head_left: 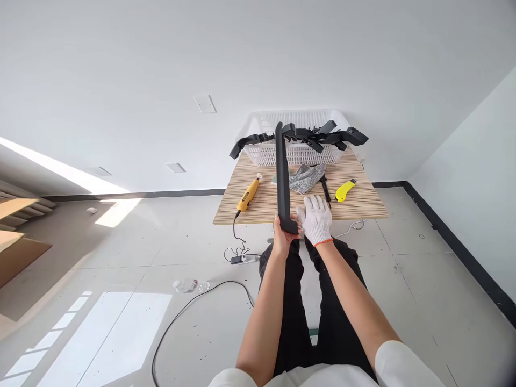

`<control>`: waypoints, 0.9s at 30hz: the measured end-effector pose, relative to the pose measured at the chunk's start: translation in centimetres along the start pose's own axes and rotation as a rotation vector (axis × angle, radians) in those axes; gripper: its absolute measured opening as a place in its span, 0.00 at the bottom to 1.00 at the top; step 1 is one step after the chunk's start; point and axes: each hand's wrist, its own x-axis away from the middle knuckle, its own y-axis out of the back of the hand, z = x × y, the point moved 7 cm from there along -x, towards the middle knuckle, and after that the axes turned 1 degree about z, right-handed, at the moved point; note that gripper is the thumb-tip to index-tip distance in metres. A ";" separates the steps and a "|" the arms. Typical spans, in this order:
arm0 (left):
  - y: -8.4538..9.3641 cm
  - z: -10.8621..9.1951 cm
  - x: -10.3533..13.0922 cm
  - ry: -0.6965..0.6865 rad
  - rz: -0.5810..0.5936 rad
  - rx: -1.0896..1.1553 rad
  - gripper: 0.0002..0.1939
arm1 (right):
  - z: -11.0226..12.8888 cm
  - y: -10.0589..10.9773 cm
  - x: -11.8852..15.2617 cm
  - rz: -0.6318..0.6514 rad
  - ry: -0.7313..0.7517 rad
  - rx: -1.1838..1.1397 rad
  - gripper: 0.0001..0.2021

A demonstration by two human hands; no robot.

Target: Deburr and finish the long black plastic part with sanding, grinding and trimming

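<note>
My bare left hand [283, 236] grips the lower end of a long black plastic strip [282, 177], which stands up in front of me over the table's near edge. Close beside that lower end is my right hand [317, 219], in a white knit glove with an orange cuff. Its fingers are bent toward the strip's end, and what its fingertips hold, if anything, is too small to name. Behind the strip, a grey cloth [307, 178] lies on the wood-patterned table [229, 207], with a thin black part [325, 189] to its right.
At the table's back, a white basket [266, 157] holds several black plastic parts [322, 137]. A yellow corded tool [248, 194] lies left, a yellow cutter [345, 190] right. Below are a power strip [245, 259], a cable on the floor and a clear bottle [185, 285]. Cardboard stands far left.
</note>
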 end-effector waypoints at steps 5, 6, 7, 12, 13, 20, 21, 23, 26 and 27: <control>-0.6 0.0 0.7 0.032 0.107 0.035 0.33 | -0.8 0.9 0.7 -0.001 -0.063 -0.175 0.18; -0.6 0.0 0.9 0.014 0.119 -0.020 0.31 | -1.2 1.5 0.7 -0.039 -0.095 -0.220 0.18; -0.6 0.0 0.9 -0.006 0.122 -0.098 0.29 | -1.7 2.1 0.7 -0.093 -0.133 -0.239 0.17; -0.3 0.3 1.2 -0.041 0.028 -0.538 0.27 | -3.0 3.2 1.2 -0.118 -0.278 0.033 0.23; -0.4 0.2 1.2 -0.056 0.016 -0.592 0.26 | -2.9 3.0 1.0 -0.050 -0.285 0.101 0.26; -0.6 0.0 1.6 -0.147 -0.096 -0.725 0.23 | -3.0 2.2 -3.7 0.302 -0.501 0.251 0.14; -0.6 0.0 1.6 -0.148 -0.102 -0.722 0.23 | -3.3 2.4 -4.5 0.299 -0.550 0.245 0.13; -0.7 0.1 1.6 -0.135 -0.105 -0.717 0.23 | -4.0 2.7 -5.9 0.313 -0.658 0.201 0.15; -0.7 0.0 1.6 -0.112 -0.102 -0.723 0.24 | -5.0 2.5 -6.6 0.428 -0.744 0.076 0.14; -0.7 -0.1 1.7 -0.112 -0.100 -0.726 0.24 | -5.2 2.5 -6.6 0.463 -0.743 0.046 0.13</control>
